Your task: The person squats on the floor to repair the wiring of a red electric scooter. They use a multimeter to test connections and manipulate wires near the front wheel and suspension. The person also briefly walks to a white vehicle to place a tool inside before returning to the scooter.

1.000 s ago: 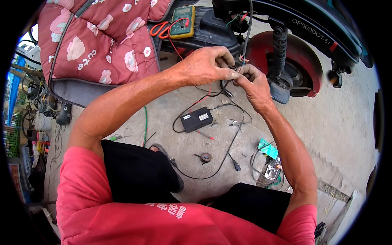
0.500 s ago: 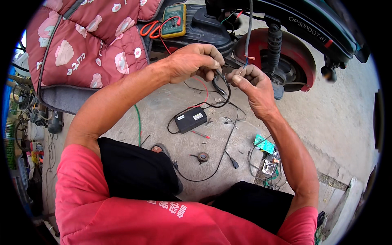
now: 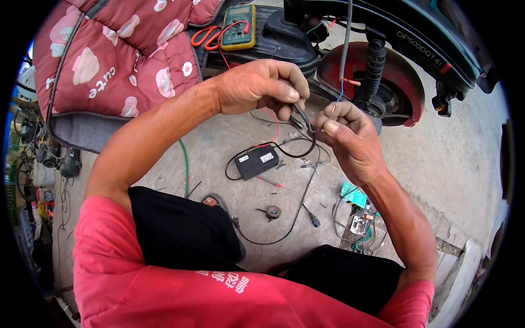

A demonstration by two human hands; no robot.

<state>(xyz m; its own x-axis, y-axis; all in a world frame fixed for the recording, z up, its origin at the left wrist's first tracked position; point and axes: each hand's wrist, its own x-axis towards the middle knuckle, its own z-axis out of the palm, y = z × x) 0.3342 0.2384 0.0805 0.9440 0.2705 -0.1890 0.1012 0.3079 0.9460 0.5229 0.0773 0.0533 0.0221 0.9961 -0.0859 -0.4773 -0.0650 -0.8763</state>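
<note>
My left hand point(image 3: 264, 87) is closed round a black cable point(image 3: 306, 120), thumb along it; part of what it grips is hidden behind the fingers. My right hand point(image 3: 353, 136), just to its right, has thumb and fingertips pinched at thin wire ends, too small to tell exactly which. A grey cable point(image 3: 345, 52) hangs above my right hand, with blue and reddish wires point(image 3: 350, 82) at its end. Below the hands, a black power adapter point(image 3: 256, 161) lies on the concrete ground among cords and a red-tipped probe point(image 3: 269, 181).
A scooter point(image 3: 374, 33) with a rear wheel point(image 3: 405, 93), its deck holding a yellow-green multimeter point(image 3: 238, 31), stands ahead. A pink quilted cover point(image 3: 120, 60) is upper left. A tape roll point(image 3: 273, 212), black plug point(image 3: 315, 220) and green circuit board point(image 3: 354, 195) lie below. Assorted equipment point(image 3: 54, 153) lines the left side.
Both hands have moved right and down from where they met a second ago, my right hand most. The black cable's loop has shifted with them; the grey cable's end shows more clearly above them.
</note>
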